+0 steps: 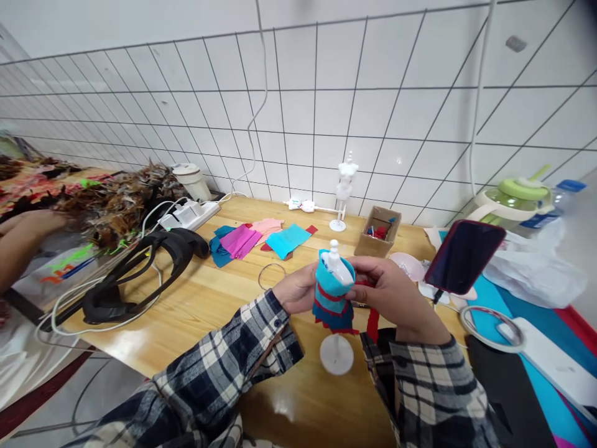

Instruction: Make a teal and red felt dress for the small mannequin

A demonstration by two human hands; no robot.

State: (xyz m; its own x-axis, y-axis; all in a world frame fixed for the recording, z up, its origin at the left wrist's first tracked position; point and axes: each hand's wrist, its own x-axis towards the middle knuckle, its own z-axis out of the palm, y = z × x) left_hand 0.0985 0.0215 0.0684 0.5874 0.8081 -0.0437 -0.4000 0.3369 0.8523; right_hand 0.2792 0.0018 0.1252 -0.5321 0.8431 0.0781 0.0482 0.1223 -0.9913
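- Left hand (297, 290): half-curled, holding the dress (332, 298), fingertips hidden behind it.
- Right hand (389, 289): thumb and fingers closed on the dress's right side.
- The dress wraps a white mannequin (334, 256).

A small craft workshop, it seems: miniature mannequins (342, 272) and bright fabric pieces (240, 241) on a wooden worktop (196, 311), brown feathers (112, 211) heaped alongside, plain white tiled wall (296, 112) behind
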